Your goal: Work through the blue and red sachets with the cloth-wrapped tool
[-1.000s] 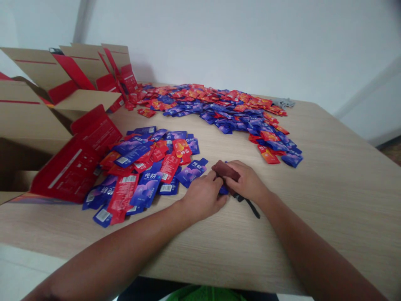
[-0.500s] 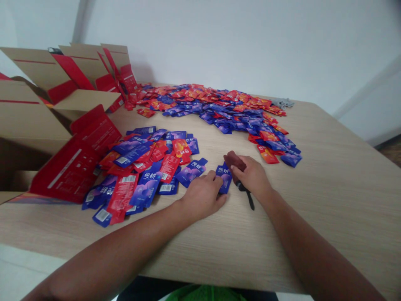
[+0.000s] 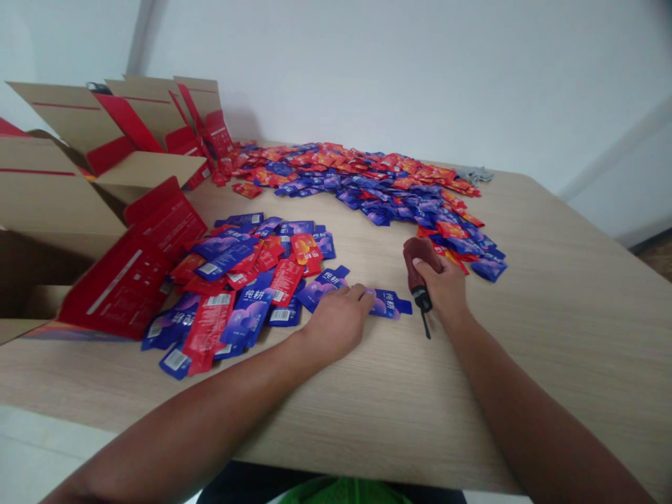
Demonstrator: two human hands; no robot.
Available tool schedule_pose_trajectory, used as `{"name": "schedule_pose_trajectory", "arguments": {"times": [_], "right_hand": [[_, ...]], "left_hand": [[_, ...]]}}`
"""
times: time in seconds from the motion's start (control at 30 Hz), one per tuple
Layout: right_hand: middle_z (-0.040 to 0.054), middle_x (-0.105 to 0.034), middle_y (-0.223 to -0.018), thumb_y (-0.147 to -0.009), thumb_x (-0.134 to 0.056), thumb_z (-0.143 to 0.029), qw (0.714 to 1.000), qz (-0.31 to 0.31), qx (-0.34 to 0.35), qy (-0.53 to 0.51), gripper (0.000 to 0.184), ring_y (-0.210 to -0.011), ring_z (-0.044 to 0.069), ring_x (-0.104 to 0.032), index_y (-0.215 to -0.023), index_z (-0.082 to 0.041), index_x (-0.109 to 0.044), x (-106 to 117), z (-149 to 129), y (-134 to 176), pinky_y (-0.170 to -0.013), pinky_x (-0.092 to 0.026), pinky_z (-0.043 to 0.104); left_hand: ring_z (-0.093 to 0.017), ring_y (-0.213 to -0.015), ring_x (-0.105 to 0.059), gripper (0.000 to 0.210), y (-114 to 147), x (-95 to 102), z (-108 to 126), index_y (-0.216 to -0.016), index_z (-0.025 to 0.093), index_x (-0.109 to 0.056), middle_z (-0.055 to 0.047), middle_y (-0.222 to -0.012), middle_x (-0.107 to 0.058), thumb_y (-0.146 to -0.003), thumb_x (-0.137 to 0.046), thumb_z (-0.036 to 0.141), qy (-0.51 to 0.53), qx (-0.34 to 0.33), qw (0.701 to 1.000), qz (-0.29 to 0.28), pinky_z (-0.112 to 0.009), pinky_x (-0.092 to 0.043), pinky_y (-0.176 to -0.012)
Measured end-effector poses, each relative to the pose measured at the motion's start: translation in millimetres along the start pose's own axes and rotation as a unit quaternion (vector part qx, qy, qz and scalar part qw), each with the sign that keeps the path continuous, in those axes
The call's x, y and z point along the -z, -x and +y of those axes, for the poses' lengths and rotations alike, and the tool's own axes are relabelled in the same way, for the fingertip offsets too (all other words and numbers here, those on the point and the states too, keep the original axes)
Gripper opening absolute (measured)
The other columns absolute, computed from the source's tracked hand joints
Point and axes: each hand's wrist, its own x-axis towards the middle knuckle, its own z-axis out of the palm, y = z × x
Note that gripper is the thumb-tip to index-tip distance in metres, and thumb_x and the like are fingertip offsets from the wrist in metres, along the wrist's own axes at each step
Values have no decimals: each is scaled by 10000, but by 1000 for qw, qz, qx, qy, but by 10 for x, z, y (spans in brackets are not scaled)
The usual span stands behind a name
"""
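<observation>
My left hand (image 3: 342, 316) has its bent fingers over the left end of a blue sachet (image 3: 387, 303) that lies flat on the table. The sachet's narrow spout points to the right. My right hand (image 3: 444, 281) is wrapped around a brown-handled tool (image 3: 416, 260) with a black collar and a thin dark tip pointing down toward the table. What the tool is, I cannot tell. A small gap separates it from the sachet's spout. Another blue sachet (image 3: 321, 283) lies just left of my left hand, at the edge of a loose heap of red and blue sachets (image 3: 252, 308).
A long bank of red and blue sachets (image 3: 378, 185) curves along the back of the table. Open cardboard boxes with red flaps (image 3: 131, 273) stand at the left. Something grey and crumpled (image 3: 474, 175) lies at the back right, near the wall.
The blue sachet has turned from upright to lying sideways, its spout now to the right. My right hand has moved right with the tool, away from the sachet.
</observation>
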Motion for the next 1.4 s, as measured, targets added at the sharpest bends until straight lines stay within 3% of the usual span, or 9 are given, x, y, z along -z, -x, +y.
{"name": "schedule_pose_trajectory", "arguments": {"times": [0.17, 0.23, 0.37, 0.57, 0.7, 0.83, 1.1, 1.3, 1.4], "right_hand": [[71, -797, -909, -821, -771, -507, 999, -22, -11, -40, 456, -776, 252, -700, -1107, -152, -802, 12, -17, -11, -687, -539, 351], [61, -798, -897, -831, -769, -491, 995, -85, 39, 41, 405, -783, 254, -701, -1075, -171, -810, 27, -78, 28, -704, -540, 361], [31, -821, -996, -858, -736, -368, 945, -249, 165, 134, 309, -875, 262, -734, -1137, -258, -811, 45, -244, 189, -794, -568, 383], [17, -816, -1009, -860, -709, -288, 912, -346, 196, 95, 283, -871, 249, -737, -1128, -270, -797, 38, -388, 377, -784, -575, 371], [14, -794, -914, -889, -705, -380, 950, -277, 134, 53, 268, -784, 224, -703, -1086, -212, -771, 16, -312, 319, -710, -544, 338], [19, -791, -904, -886, -712, -416, 968, -210, 119, 72, 296, -791, 234, -697, -1089, -206, -760, 14, -242, 257, -715, -530, 347], [60, -781, -1132, -869, -703, -287, 899, -309, 281, 134, 356, -993, 269, -713, -1224, -263, -730, 24, -351, 366, -895, -553, 404], [90, -742, -1100, -910, -676, -370, 930, -184, 234, 217, 327, -1028, 309, -691, -1204, -233, -724, -19, -165, 186, -924, -549, 454], [112, -733, -1176, -914, -673, -380, 936, -165, 237, 202, 395, -1097, 328, -687, -1275, -220, -697, -9, -138, 168, -980, -550, 487]], "left_hand": [[-298, -1143, -658, 356, 22, -60, 2, -1311, 185, -649, -145, -1378, -614, -969, -558, 147, 16, 20, 999, 29, -464, -567, -986], [-293, -1166, -650, 351, 12, -122, -14, -1321, 194, -663, -138, -1352, -625, -996, -538, 148, 31, 9, 999, 35, -463, -558, -1015], [-271, -1211, -624, 361, -63, -238, -117, -1267, 181, -702, -137, -1366, -624, -1001, -483, 74, 46, 8, 997, 64, -441, -532, -1071], [-265, -1070, -645, 214, -135, -203, -203, -997, 145, -734, -123, -1077, -692, -962, -534, 76, 45, 8, 997, 60, -420, -539, -1025], [-290, -1145, -635, 224, -50, -136, -82, -1126, 157, -736, -130, -1166, -698, -1027, -589, 294, 72, -4, 995, 74, -463, -509, -1080], [-356, -1286, -574, 576, 32, -121, 26, -1412, 201, -645, -164, -1432, -614, -974, -688, 572, 68, -15, 995, 69, -557, -463, -1130], [-317, -1293, -580, 351, 27, -153, -3, -1293, 229, -726, -137, -1360, -640, -999, -661, 410, 83, -45, 995, 38, -515, -474, -1150], [-343, -1398, -551, 401, 22, -176, -18, -1339, 212, -719, -164, -1568, -553, -985, -685, 397, 88, -55, 994, 45, -555, -440, -1212], [-336, -1421, -551, 375, 18, -178, -38, -1322, 213, -729, -159, -1603, -537, -987, -682, 374, 101, -71, 992, 40, -556, -417, -1239]]}}
